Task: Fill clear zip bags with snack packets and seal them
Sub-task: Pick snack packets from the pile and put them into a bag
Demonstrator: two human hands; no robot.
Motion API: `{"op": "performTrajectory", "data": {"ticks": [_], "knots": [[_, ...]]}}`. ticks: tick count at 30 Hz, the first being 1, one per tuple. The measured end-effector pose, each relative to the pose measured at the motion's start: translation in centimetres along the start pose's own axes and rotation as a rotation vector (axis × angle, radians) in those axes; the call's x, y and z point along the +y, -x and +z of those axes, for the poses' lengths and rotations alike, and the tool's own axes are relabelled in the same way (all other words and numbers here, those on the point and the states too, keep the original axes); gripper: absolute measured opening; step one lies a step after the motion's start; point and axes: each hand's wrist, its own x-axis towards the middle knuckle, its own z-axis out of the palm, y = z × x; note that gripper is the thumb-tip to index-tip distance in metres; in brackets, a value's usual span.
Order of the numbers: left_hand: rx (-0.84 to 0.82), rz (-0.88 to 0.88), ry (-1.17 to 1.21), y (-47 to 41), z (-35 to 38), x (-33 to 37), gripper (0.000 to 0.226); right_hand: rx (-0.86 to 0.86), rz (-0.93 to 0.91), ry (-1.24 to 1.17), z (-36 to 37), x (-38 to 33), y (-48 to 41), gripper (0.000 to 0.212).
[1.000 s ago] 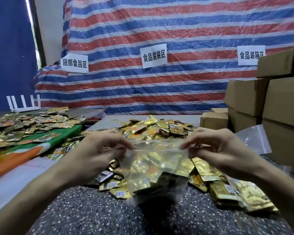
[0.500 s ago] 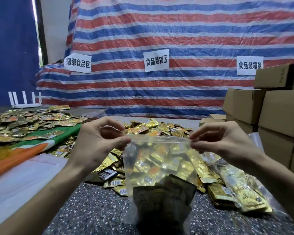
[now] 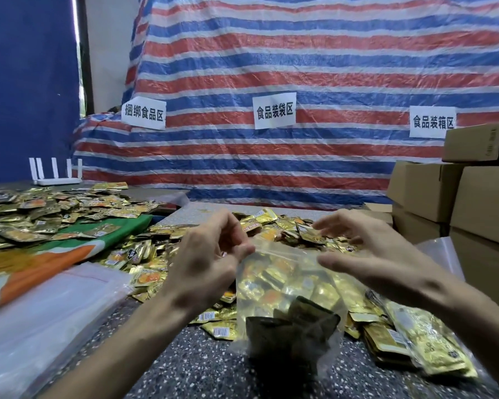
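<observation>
Sealing under way: left hand (image 3: 205,263) pinches the filled zip bag (image 3: 288,286) at its corner; right hand (image 3: 378,254), fingers spread, likely presses the strip next.

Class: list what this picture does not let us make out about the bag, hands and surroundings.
Head view:
zip bag seal: thin, blurred; closed or open unclear.
dark packets in its bottom: shadowed, print unreadable.
right hand: motion-blurred; grip on bag unclear.
cardboard boxes: cut off by right edge.
</observation>
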Motion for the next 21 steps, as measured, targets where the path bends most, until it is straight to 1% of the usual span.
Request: {"op": "performTrajectory", "data": {"ticks": [1, 2, 4, 6, 8, 12, 14, 16, 19, 21], "knots": [[0.012, 0.008, -0.005, 0.0, 0.2, 0.2, 0.039, -0.023, -0.051, 0.057, 0.4, -0.9, -0.4, 0.059], [0.02, 0.012, -0.008, -0.1, 0.4, 0.4, 0.041, -0.035, -0.096, 0.099, 0.8, -1.9, -0.9, 0.056], [0.017, 0.02, -0.005, -0.2, 0.6, 0.8, 0.041, -0.043, -0.148, 0.16, 1.6, -3.4, -2.1, 0.037], [0.016, 0.026, 0.012, -0.4, 0.6, 1.0, 0.041, -0.041, -0.142, 0.156, 2.1, -4.6, -3.0, 0.017], [0.027, 0.012, 0.051, -0.4, 0.3, 1.0, 0.041, -0.029, -0.137, 0.11, 2.2, -5.1, -3.3, 0.008], [0.024, 0.023, 0.108, -0.2, -0.3, 0.7, 0.038, -0.036, -0.138, 0.049, 2.0, -5.1, -3.2, 0.006], [0.014, 0.053, 0.106, 0.0, -0.4, 0.5, 0.03, -0.038, -0.138, 0.041, 2.1, -5.0, -3.2, 0.004], [-0.005, 0.048, 0.087, 0.3, -0.5, 0.3, 0.021, -0.028, -0.134, 0.022, 2.2, -4.9, -3.0, 0.005], [-0.103, -0.014, 0.042, 0.5, -0.7, 0.1, 0.02, -0.018, -0.134, -0.003, 2.2, -4.8, -2.7, 0.008], [-0.159, 0.012, 0.018, 0.6, -0.5, -0.1, 0.023, -0.037, -0.14, 0.005, 2.3, -4.8, -2.6, 0.008]]}}
